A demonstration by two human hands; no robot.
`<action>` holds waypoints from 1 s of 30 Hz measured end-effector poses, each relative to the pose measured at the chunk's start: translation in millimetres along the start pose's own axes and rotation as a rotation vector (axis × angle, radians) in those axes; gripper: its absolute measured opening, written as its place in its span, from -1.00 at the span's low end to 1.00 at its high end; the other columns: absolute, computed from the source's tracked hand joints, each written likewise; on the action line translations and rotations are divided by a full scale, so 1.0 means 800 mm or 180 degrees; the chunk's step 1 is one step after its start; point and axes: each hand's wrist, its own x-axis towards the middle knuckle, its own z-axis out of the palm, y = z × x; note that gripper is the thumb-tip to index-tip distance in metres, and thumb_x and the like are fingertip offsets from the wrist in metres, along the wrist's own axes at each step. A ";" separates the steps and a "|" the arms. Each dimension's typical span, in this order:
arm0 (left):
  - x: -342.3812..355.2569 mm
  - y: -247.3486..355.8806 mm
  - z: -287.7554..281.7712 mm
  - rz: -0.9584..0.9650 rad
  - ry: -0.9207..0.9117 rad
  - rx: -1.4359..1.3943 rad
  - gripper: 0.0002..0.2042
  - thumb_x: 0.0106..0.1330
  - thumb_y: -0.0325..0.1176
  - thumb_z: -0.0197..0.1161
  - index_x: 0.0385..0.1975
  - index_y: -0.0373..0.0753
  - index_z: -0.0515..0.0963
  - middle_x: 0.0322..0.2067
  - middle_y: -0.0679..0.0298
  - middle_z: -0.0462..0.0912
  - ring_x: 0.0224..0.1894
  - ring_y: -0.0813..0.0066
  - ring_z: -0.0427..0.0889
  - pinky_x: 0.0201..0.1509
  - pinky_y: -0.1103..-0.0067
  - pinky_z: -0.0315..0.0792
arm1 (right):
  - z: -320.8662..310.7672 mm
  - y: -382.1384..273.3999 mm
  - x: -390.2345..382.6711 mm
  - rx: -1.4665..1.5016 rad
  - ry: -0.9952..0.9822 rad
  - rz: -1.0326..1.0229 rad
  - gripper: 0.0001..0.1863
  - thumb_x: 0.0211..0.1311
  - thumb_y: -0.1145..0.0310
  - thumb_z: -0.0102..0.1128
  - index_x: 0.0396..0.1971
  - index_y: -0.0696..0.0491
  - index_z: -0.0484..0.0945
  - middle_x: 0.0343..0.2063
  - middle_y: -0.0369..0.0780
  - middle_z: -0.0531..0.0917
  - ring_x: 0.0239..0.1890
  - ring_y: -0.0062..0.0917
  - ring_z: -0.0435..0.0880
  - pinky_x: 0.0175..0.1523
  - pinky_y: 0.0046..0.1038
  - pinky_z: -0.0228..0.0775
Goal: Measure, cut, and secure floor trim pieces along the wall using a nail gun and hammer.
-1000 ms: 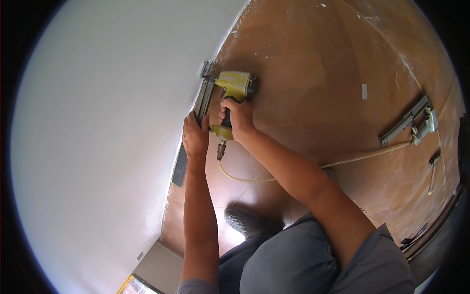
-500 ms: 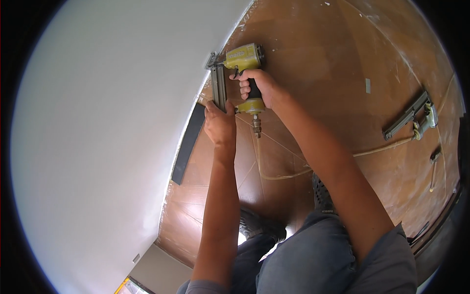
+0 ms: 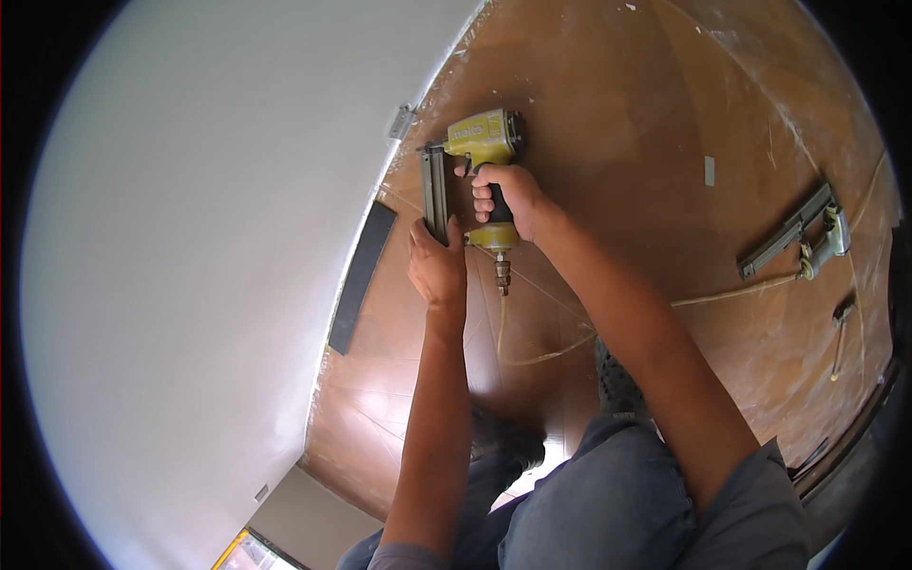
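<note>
My right hand point(image 3: 510, 199) is wrapped round the black handle of a yellow-green air nail gun point(image 3: 480, 140), its index finger near the trigger. The lower end of the gun's long grey magazine is gripped in my left hand point(image 3: 438, 261). The gun's nose points left toward the white wall point(image 3: 228, 237), a short way off it. A small grey metal bracket point(image 3: 403, 122) sits at the wall's bottom edge, just beyond the nose. From the fitting under the handle, a pale air hose point(image 3: 532, 361) loops down and passes behind my right forearm.
A dark flat strip point(image 3: 363, 280) lies along the wall's foot. On the brown floor point(image 3: 627, 114) at the right are a second nail gun point(image 3: 793, 233), a hammer-like tool point(image 3: 840, 332) and a small pale piece point(image 3: 709, 171). My shoes stand close below the hose.
Both hands have drawn the nail gun back from the wall, slightly right and toward me. Its nose has come away from the bracket, which now shows by itself at the wall's edge.
</note>
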 end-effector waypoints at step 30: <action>0.060 -0.014 -0.015 0.0463 0.0562 0.0233 -0.50 0.25 -0.04 0.40 0.02 -0.30 0.55 -0.14 0.00 0.68 -0.09 -0.07 0.67 -0.05 0.20 0.56 | 0.021 0.000 0.046 0.0400 -0.0204 -0.0212 -0.67 0.13 0.41 0.09 -0.07 0.11 0.51 -0.61 -0.43 0.32 -0.57 -0.67 0.28 -0.37 -0.50 0.27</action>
